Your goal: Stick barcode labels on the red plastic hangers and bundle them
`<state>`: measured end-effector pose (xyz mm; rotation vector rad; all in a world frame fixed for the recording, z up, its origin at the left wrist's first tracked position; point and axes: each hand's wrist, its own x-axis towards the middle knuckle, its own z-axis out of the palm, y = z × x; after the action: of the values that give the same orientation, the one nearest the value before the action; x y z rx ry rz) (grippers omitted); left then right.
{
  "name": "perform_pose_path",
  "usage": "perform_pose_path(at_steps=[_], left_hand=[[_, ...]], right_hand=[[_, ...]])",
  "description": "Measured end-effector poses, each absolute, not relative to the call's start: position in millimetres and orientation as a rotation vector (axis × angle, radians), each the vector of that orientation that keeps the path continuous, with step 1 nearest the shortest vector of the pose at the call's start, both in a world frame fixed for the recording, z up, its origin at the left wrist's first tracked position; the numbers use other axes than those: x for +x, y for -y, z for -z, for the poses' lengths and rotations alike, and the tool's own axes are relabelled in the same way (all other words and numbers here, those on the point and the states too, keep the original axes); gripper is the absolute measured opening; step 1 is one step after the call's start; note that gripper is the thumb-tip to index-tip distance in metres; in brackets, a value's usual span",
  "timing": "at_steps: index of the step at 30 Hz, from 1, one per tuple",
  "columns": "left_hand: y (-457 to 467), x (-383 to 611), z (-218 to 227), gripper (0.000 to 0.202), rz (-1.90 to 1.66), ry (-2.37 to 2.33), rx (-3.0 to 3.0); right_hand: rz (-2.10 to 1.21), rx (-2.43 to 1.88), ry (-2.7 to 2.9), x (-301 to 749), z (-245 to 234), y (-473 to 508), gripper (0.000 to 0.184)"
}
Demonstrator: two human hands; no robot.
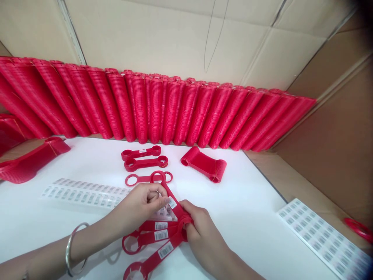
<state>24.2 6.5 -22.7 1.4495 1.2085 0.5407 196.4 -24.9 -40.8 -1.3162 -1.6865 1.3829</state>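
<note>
Red pieces in right fingers; left fingers touching illegible barcode label

A round silver bangle on the bare left forearm.

We see bright red on the fanned links, whose white labels carry dark barcode stripes; our red stacks show fine ribbed lines against tan cardboard, the white sticker sheet repeats greyish barcodes in rows, and the bangle gleams silver
</note>
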Motion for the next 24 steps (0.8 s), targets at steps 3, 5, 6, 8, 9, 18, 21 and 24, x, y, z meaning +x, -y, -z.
perform_pose_path(at_steps=[3, 5, 6, 8, 9, 18, 21, 24], left_hand=[[-6.7, 22.7, 25.6, 0.029, -0.54, -1.251, 1.563], [-6.4, 21.9, 26.2, 0.03, -0.532, -1.276, 1.642], [-5.8, 21.5, 26.3, 0.03, -0.52, -1.301, 1.71], [-3.4, 21.2, 26.7, 0.03, -0.498, -1.362, 1.943], [-1.8, 21.2, 27.3, 0.029, -0.504, -1.387, 2.111], [-8.3, 17.3, 33.0, 0.041, -0.891, -1.522, 3.044], [-17.7, 10.6, 28.8, 0.033, -0.859, -1.556, 2.835], [-20.6, 6.5, 24.7, 0.023, -0.839, -1.476, 2.639]], right_hand=[[-1.37, -1.323, 1.699, 196.9, 41.0, 24.9, 0.026], [-1.373, -1.318, 1.705, 196.9, 41.1, 24.8, 0.026], [-1.372, -1.314, 1.709, 196.7, 41.1, 24.8, 0.026], [-1.356, -1.319, 1.727, 196.3, 41.2, 25.1, 0.027], [-1.343, -1.326, 1.739, 195.9, 41.2, 25.4, 0.028], [-1.389, -1.241, 1.723, 194.8, 39.9, 27.9, 0.034], [-1.413, -1.213, 1.703, 194.6, 39.2, 27.6, 0.035], [-1.419, -1.207, 1.682, 194.9, 39.2, 26.8, 0.04]])
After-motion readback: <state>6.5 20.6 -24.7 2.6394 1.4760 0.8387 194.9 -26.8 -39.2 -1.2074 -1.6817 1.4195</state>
